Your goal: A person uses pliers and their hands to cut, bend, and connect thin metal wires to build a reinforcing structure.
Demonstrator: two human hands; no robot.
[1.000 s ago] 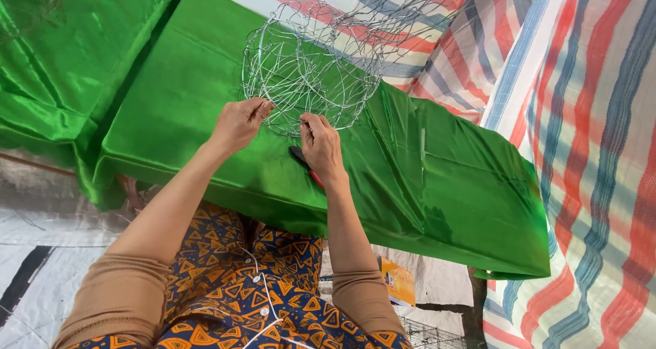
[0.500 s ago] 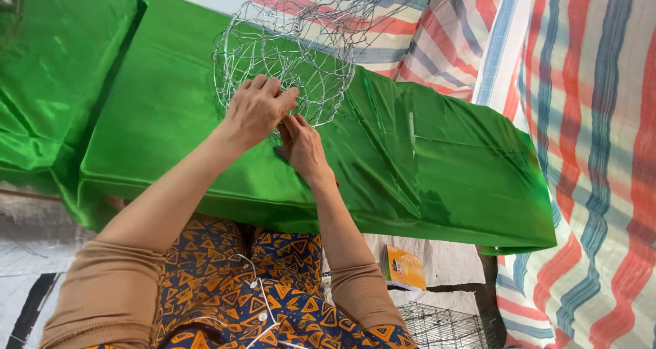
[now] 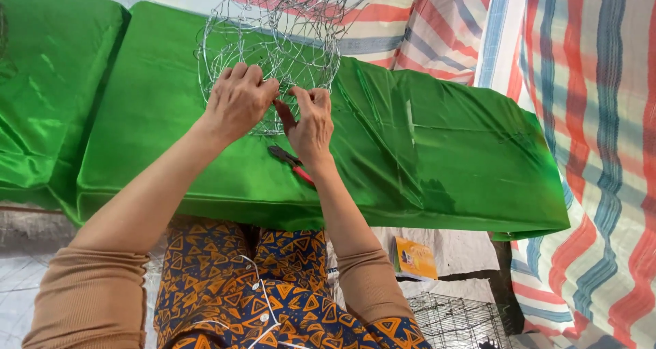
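A round basket-like frame of bent silver wire rests on a table covered in shiny green cloth. My left hand grips the frame's near rim, fingers curled over the wires. Close beside it, my right hand pinches a wire at the same rim. Red-handled pliers lie on the green cloth just under my right wrist, partly hidden by it.
A second green-covered surface lies to the left. Striped red, blue and white tarpaulin hangs behind and to the right. On the floor lie a yellow booklet and a dark wire-mesh cage.
Both hands have closed in together on the near rim of the wire frame. The frame sits a little further left in view.
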